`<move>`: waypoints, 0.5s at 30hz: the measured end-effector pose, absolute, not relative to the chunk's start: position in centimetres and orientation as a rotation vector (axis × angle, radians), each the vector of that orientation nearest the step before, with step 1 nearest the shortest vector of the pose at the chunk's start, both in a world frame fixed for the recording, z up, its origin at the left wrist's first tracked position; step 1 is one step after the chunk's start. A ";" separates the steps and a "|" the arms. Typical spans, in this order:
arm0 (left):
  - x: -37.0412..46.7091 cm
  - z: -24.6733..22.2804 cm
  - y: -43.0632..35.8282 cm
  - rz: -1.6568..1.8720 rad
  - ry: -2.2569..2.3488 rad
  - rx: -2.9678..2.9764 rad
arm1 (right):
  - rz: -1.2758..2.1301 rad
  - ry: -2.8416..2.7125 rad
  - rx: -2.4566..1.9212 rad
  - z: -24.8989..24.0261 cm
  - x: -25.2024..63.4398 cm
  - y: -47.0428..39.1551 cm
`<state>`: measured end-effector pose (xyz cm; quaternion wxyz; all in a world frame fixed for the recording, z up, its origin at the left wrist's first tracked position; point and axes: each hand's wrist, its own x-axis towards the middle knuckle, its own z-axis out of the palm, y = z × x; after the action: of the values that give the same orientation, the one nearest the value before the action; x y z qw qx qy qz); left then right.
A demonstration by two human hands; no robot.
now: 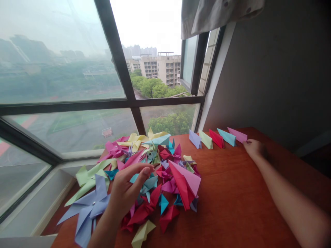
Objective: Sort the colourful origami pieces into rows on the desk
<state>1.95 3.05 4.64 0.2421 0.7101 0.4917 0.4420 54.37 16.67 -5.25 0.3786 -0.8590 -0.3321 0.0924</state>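
At the right end of a row of folded paper planes, my right hand point(253, 148) is closed on the tail of a pink paper plane point(238, 135). To its left stand a light blue plane point(227, 137), a red plane point(216, 138), a pale green plane point(206, 140) and a lavender plane point(195, 139). My left hand point(130, 186) hovers over a pile of colourful folded paper pieces point(169, 186). Its fingers are loosely curved, the thumb close to the index finger, with no object visible in them. A larger pink and red plane point(185, 182) lies on the pile's right side.
A lavender pinwheel point(99, 206) and a green pinwheel point(89, 179) lie at the pile's left, a yellow pinwheel point(136, 139) at its back. The brown wooden table point(240, 203) meets a framed window point(77, 105). A grey curtain point(207, 17) hangs above; a dark wall point(269, 82) is right.
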 end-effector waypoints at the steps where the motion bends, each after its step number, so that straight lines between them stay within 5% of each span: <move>1: 2.0 4.6 3.1 1.210 1.345 1.938 | 0.235 -0.847 -2.181 -5.4 54.4 16.7; 15: -1.4 4.5 4.4 1.249 1.757 1.845 | 0.051 -0.761 -1.864 -8.8 52.2 15.3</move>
<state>-1.40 4.42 4.48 0.1515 0.6427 0.6121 0.4351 52.18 15.33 -8.75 0.5344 -0.7822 -0.3194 0.0213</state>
